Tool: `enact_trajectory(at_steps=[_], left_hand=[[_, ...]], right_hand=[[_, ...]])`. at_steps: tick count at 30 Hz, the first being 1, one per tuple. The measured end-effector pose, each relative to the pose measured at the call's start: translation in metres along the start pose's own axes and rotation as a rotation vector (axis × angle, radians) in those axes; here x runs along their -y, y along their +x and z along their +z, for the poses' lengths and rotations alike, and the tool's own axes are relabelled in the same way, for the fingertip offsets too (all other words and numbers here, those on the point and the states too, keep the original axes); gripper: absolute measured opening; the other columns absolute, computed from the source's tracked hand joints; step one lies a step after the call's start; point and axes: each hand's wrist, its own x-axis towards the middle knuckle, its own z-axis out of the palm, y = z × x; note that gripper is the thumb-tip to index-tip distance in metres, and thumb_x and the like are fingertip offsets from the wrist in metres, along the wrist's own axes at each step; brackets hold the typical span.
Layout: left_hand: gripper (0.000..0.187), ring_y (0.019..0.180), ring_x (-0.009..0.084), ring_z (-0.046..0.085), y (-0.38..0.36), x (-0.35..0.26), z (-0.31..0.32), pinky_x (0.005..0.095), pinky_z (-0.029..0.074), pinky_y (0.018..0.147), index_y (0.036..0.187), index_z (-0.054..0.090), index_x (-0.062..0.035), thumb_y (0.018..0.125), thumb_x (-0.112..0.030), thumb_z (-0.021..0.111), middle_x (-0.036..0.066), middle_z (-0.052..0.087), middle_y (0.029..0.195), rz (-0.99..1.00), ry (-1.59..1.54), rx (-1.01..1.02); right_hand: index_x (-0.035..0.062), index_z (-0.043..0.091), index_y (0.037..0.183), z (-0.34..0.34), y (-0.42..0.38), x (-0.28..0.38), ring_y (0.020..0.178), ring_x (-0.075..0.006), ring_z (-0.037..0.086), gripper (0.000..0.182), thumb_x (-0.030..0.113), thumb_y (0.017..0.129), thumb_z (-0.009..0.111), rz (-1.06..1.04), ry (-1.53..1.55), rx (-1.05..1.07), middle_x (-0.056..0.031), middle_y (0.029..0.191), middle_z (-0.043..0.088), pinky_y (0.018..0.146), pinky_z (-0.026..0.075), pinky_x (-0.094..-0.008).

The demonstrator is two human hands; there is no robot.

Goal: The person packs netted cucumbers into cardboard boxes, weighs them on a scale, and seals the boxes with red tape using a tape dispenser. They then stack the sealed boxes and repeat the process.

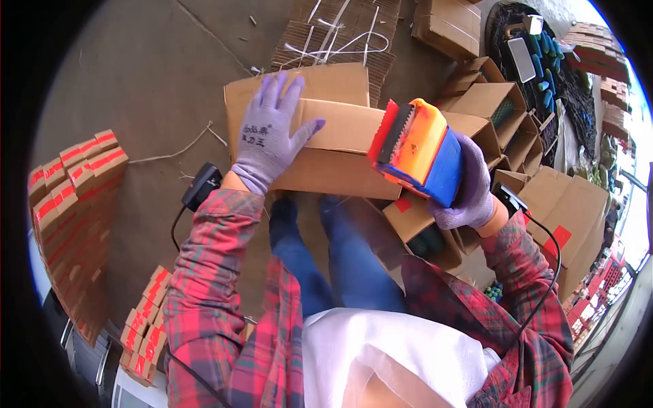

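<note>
A cardboard box [333,170] stands in front of my legs, its long top flaps showing. My left hand [271,136], in a purple-grey glove with dark printing, lies spread on the left part of the box top. In my gloved right hand [473,187] is an orange and blue tape dispenser [423,153], gripped by its blue side. Its toothed cutting edge and a red strip face left, over the right end of the box. Part of my right hand's fingers is hidden behind the dispenser.
Flat cardboard sheets [337,34] with white straps lie beyond the box. Open boxes [493,109] crowd the right side, some with dark green contents. Red-taped cartons [78,197] are stacked at left. Cables run along both my sleeves.
</note>
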Motion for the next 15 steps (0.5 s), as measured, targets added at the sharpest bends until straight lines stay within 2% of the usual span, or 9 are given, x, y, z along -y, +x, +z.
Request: enact_trajectory(at_steps=[2,5,8,9,12,13,15], left_hand=[[0.078,0.129,0.0430,0.043,0.011,0.002,-0.010,0.0472,0.040,0.105,0.142,0.043,-0.0022,0.089,-0.057,0.058,0.024,0.039,0.145,-0.042,-0.050,-0.035],[0.081,0.124,0.0415,0.047,0.009,-0.005,-0.013,0.0458,0.046,0.099,0.142,0.042,-0.0017,0.088,-0.059,0.059,0.025,0.039,0.145,-0.160,-0.041,0.025],[0.080,0.120,0.0393,0.050,0.006,-0.009,0.001,0.0452,0.049,0.095,0.143,0.041,-0.0022,0.088,-0.059,0.058,0.023,0.039,0.145,-0.204,0.084,0.104],[0.079,0.119,0.0388,0.050,0.008,-0.009,0.001,0.0450,0.049,0.095,0.143,0.041,-0.0023,0.089,-0.058,0.057,0.023,0.039,0.145,-0.206,0.102,0.100],[0.076,0.119,0.0382,0.050,0.009,-0.002,0.002,0.0445,0.049,0.095,0.143,0.041,-0.0026,0.091,-0.056,0.056,0.022,0.040,0.145,-0.188,0.093,0.086],[0.075,0.119,0.0381,0.050,0.006,0.001,0.004,0.0443,0.049,0.094,0.143,0.041,-0.0027,0.091,-0.055,0.056,0.021,0.040,0.145,-0.174,0.077,0.090],[0.073,0.121,0.0384,0.048,0.005,0.007,0.008,0.0437,0.049,0.094,0.141,0.044,-0.0018,0.091,-0.054,0.057,0.022,0.040,0.144,-0.112,0.061,0.030]], right_hand=[[-0.0047,0.045,0.134,-0.007,0.009,0.000,0.107,-0.0271,0.064,0.086,0.021,0.061,0.083,-0.114,-0.212,0.104,-0.0173,0.116,0.062,0.094,0.050,-0.0366],[-0.0042,0.045,0.134,-0.001,0.012,-0.014,0.105,-0.0324,0.065,0.086,0.021,0.060,0.082,-0.161,-0.232,0.146,-0.0200,0.115,0.062,0.092,0.050,-0.0377],[-0.0042,0.038,0.138,0.009,0.014,-0.028,0.107,-0.0298,0.063,0.097,0.021,0.057,0.085,-0.052,-0.328,0.216,-0.0202,0.116,0.060,0.094,0.049,-0.0391],[-0.0046,0.045,0.134,0.010,0.014,-0.030,0.097,-0.0390,0.064,0.088,0.019,0.058,0.081,-0.064,-0.293,0.210,-0.0225,0.113,0.061,0.085,0.052,-0.0401],[-0.0043,0.045,0.134,0.008,0.028,-0.014,0.094,-0.0387,0.064,0.086,0.018,0.058,0.080,-0.265,-0.397,0.224,-0.0223,0.110,0.062,0.083,0.052,-0.0405],[-0.0011,0.048,0.134,0.010,0.032,-0.011,0.085,-0.0377,0.064,0.084,0.017,0.058,0.080,-0.333,-0.364,0.188,-0.0195,0.099,0.062,0.076,0.053,-0.0408],[0.0015,0.051,0.133,0.013,0.036,-0.015,0.079,-0.0362,0.062,0.082,0.017,0.057,0.081,-0.225,-0.398,0.340,-0.0169,0.091,0.060,0.071,0.052,-0.0411]])
